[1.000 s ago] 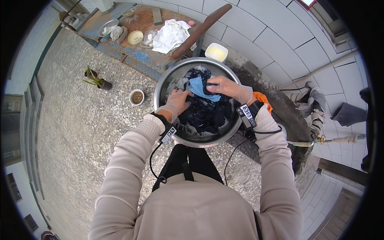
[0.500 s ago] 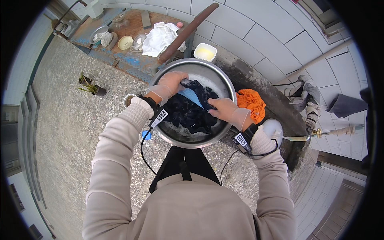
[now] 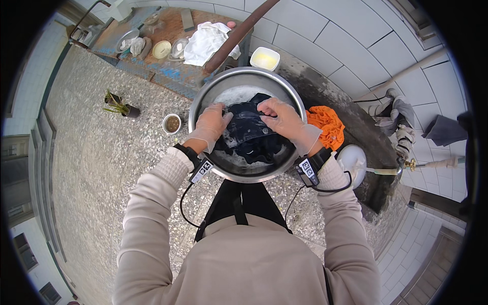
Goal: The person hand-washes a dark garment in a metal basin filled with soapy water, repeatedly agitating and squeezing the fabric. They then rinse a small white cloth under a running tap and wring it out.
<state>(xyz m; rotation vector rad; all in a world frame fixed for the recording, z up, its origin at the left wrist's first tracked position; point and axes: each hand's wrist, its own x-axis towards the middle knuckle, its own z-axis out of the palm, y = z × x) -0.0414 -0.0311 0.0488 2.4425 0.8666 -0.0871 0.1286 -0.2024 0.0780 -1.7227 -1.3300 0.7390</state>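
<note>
A wide metal basin (image 3: 249, 71) holds a wet, dark navy garment (image 3: 247, 127) lying in sudsy water (image 3: 239, 94). Both my hands wear clear thin gloves. At the garment's left edge, my left hand (image 3: 210, 124) is closed on the cloth, its thumb toward the middle. My right hand (image 3: 283, 119) pinches a fold of the same garment near its upper right, fingers curled in. Snaps or buttons show in a row across the cloth between the hands. The fingertips are partly hidden by the cloth.
Beside the basin on the right lie an orange cloth (image 3: 325, 127) and a round pale container (image 3: 352, 163). A white tub (image 3: 265, 59) stands behind it. A small cup (image 3: 172, 123) and potted plants (image 3: 123, 109) sit left. A worn table (image 3: 157, 71) holds a white cloth (image 3: 208, 43).
My right hand has moved up and slightly toward the far side; my left hand has come down a little. The light blue patch seen between my hands is now hidden and the garment lies flatter.
</note>
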